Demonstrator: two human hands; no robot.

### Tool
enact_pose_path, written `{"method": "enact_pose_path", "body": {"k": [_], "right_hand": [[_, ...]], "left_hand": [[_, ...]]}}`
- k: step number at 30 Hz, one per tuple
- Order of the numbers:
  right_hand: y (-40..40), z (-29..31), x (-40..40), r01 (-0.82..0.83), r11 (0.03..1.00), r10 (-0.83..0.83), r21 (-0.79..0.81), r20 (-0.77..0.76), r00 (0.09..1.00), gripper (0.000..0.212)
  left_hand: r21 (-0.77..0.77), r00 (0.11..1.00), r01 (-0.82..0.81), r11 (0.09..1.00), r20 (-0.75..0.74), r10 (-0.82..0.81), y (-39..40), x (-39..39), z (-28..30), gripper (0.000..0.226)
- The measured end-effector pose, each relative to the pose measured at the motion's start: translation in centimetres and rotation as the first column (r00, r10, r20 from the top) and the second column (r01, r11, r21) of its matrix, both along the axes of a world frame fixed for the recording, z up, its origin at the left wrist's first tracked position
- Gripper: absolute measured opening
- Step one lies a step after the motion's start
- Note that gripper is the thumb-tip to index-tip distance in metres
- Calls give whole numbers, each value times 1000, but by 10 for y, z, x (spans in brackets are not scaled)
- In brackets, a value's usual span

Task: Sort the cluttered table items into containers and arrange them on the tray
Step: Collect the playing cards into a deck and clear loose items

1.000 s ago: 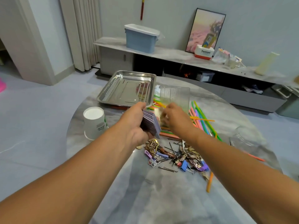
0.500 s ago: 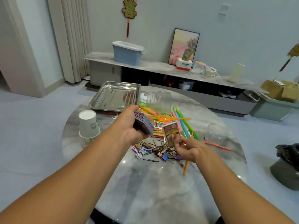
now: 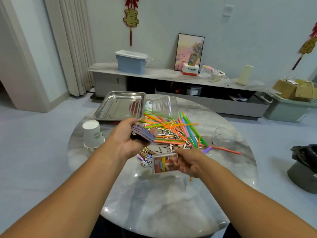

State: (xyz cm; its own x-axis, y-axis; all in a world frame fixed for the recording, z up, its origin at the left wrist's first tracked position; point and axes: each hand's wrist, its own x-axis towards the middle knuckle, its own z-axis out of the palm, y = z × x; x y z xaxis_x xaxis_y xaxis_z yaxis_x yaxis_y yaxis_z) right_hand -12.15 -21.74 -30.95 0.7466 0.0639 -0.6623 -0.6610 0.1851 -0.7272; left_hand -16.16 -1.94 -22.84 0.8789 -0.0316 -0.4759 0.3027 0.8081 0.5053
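A stack of cards (image 3: 143, 135) is clamped in the left hand (image 3: 127, 140), thumb on the far side and fingers curled beneath, held above the table (image 3: 164, 200) just near of the tray (image 3: 120, 105). A single card (image 3: 165, 163), blurred, is pinched at its right edge in the grip of the right hand (image 3: 186, 162), low over the table and to the near right of the stack.

Under and between the two hands a small heap of clips and hairpins (image 3: 147, 156) lies on the table. Beyond it, coloured straws (image 3: 173, 130) are scattered in a loose pile across the middle of the table, some reaching far to the right. At the far edge of that pile a clear ribbed box (image 3: 165, 105) stands just right of the tray. The tray is steel and sits at the far left of the table. A stack of paper cups (image 3: 92, 136), turned upside down, stands near the left edge. A clear jar (image 3: 223, 137) is seen on the right, just beside the straws.
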Motion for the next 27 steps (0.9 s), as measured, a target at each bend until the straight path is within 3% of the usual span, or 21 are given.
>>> {"method": "enact_pose_path", "body": {"k": [2, 5, 7, 10, 11, 14, 16, 19, 23, 27], "right_hand": [[14, -5, -11, -63, 997, 62, -41, -35, 997, 18], [27, -11, -22, -26, 988, 51, 150, -167, 985, 21], [30, -15, -22, 19, 985, 14, 173, -187, 982, 19], [24, -9, -12, 4, 985, -2, -175, 8, 1000, 25], [22, -1, -8, 9, 975, 10, -221, 85, 996, 33], [18, 32, -8, -189, 968, 219, -167, 182, 959, 49], [15, 42, -13, -338, 928, 366, -159, 202, 908, 32], [8, 36, -18, -324, 939, 343, -113, 234, 910, 21], [-6, 21, -17, -276, 957, 289, -90, 208, 934, 27], [-14, 12, -15, -272, 955, 288, -115, 170, 942, 25]], "left_hand": [[-6, 999, 25, 1000, 24, -25, -2, 0, -2, 21], [19, 996, 74, 997, 46, -74, -4, 4, -6, 28], [52, 994, 98, 994, 49, -101, -3, 7, -9, 30], [116, 994, 95, 989, 36, -100, -1, 13, -13, 31], [145, 995, 87, 986, 26, -92, -1, 15, -16, 34], [211, 991, 116, 971, 34, -126, -8, 19, -27, 41], [209, 982, 172, 963, 36, -183, -19, 21, -36, 38], [212, 956, 287, 934, 4, -294, -31, 19, -44, 19], [216, 937, 347, 913, -28, -349, -39, 15, -60, 24], [290, 954, 294, 911, -25, -300, -45, 13, -70, 29]]}}
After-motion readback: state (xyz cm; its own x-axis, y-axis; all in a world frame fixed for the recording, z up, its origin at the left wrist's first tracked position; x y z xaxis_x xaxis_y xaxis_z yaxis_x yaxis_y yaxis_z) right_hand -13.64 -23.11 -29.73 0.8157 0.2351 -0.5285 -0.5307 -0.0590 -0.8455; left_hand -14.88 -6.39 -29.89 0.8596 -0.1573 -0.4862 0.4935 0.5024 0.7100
